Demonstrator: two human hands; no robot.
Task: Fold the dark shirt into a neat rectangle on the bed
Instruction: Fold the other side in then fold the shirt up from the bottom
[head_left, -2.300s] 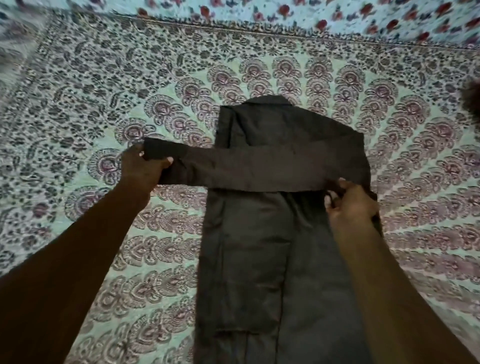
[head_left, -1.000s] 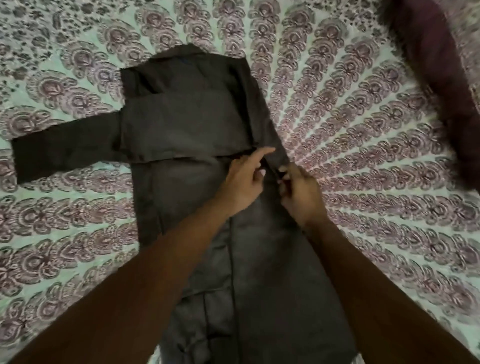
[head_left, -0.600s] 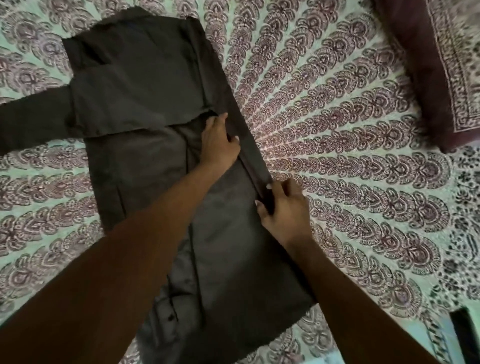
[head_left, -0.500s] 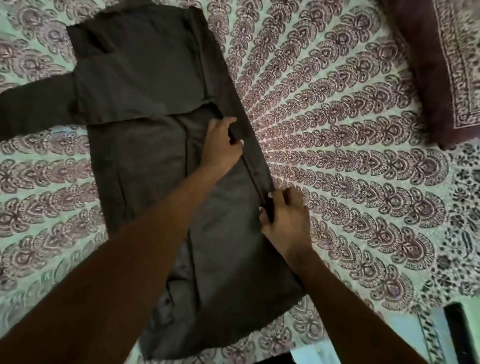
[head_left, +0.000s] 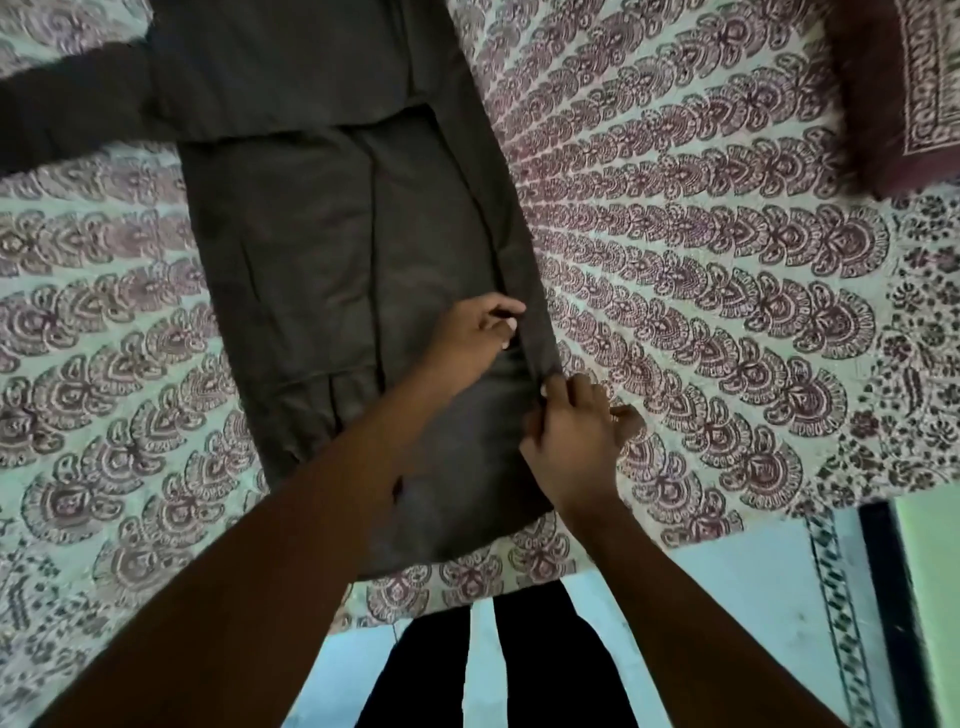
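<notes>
Where a bedspread (head_left: 104, 364) printed with maroon fan-shaped motifs on pale green covered the bed (head_left: 727, 291), a dark shirt (head_left: 322, 249) lay flat and lengthwise. Its hem pointed toward the person, and its top was cut off by the upper edge of the view. One sleeve (head_left: 67, 119) was laid across the upper part of the shirt and stuck out past its left side onto the bedspread. Along the shirt's right side a narrow strip of cloth was folded inward, running most of the garment's length.

Both hands worked at the lower end of that strip, close together but not touching. The left hand (head_left: 470, 338) reached across the shirt from its left, thumb and fingers curled and pinching the strip's inner edge. The right hand (head_left: 576, 431), just below it at the shirt's right edge, gripped the strip with curled fingers while its thumb stuck out over the bedspread.

Up and to the right of the shirt, well apart from it, lay the corner of a maroon pillow (head_left: 893, 93) with a pale printed border. Below the shirt's hem, past the bed's edge, the person's legs (head_left: 493, 660) in dark trousers stood on a pale blue floor (head_left: 727, 571).
</notes>
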